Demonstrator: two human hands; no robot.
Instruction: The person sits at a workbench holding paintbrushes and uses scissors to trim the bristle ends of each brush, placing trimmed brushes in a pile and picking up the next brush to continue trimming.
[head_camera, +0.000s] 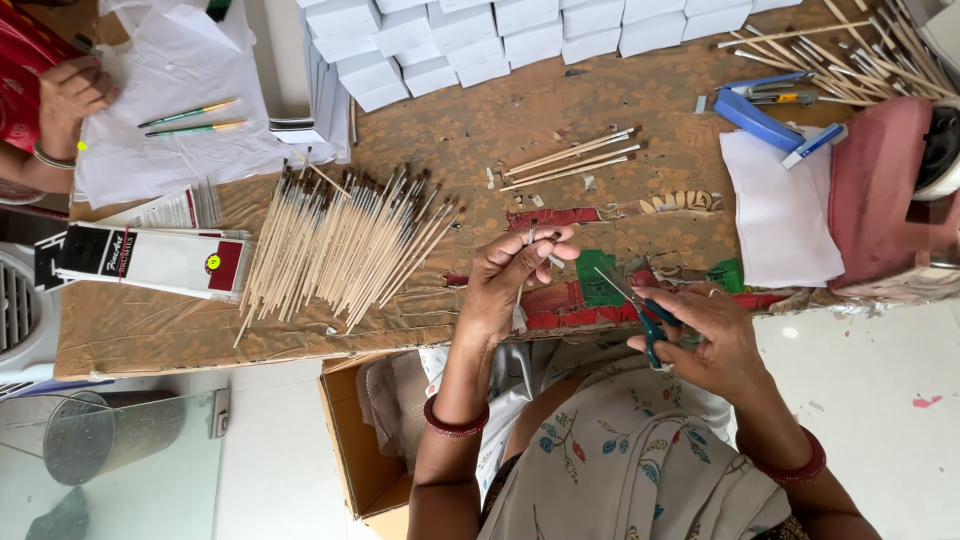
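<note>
While a small pale strip (531, 236) is pinched between the fingertips of the left hand (510, 275) above the tabletop (480, 130), teal-handled scissors (640, 310) are gripped in the right hand (700, 335), blades pointing toward the strip. A heap of paintbrushes (340, 245) is spread just left of the hands.

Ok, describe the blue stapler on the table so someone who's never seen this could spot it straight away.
Start at the brown patterned table and go to its far right corner, beside the faded red machine. The blue plastic stapler lies there above a sheet of white paper. It is the only solid blue thing among pale wooden sticks.
</note>
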